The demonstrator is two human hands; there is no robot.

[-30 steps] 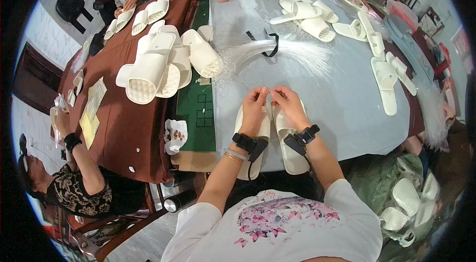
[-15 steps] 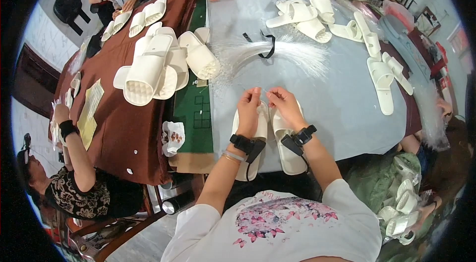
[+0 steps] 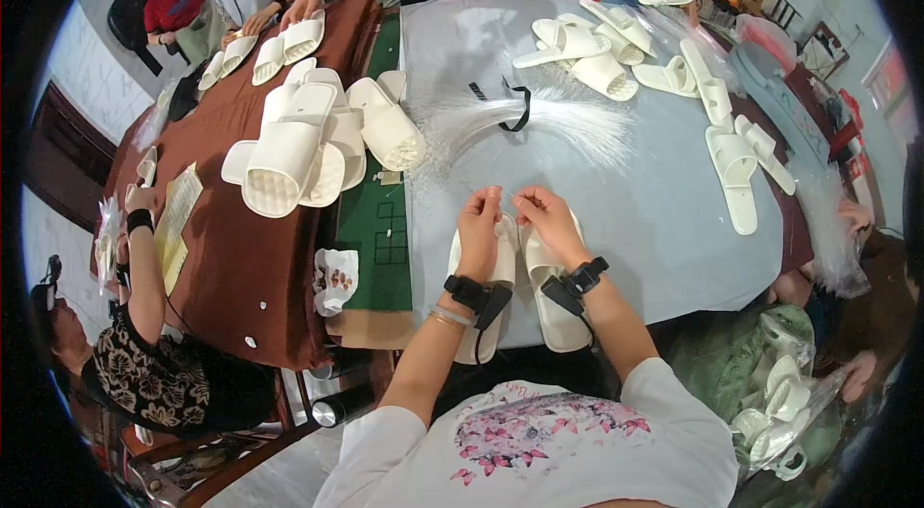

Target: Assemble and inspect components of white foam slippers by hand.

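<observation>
A pair of white slippers lies side by side at the near edge of the grey-covered table, the left slipper [image 3: 489, 333] and the right slipper [image 3: 562, 317] with their heels toward me. Above their toe ends, my left hand [image 3: 479, 234] and my right hand [image 3: 551, 224] are close together, fingertips pinched. Whatever is between the fingers is too fine to make out. My hands partly cover the straps. Just beyond lies a fanned bundle of thin clear strands [image 3: 573, 115], with a black tie [image 3: 526, 110] around it.
Stacked white slippers [image 3: 289, 147] are on the brown cloth [image 3: 221, 267] to the left. More slippers [image 3: 577, 44] lie at the far right, and another pair [image 3: 733, 176] nearer. A crumpled white paper [image 3: 336, 279] holds small brown bits. Several people work around the tables.
My hands stay pinched over the slippers, with little movement. Across the table, a person's arm has reached left to the slippers on the brown cloth. The view has shifted slightly.
</observation>
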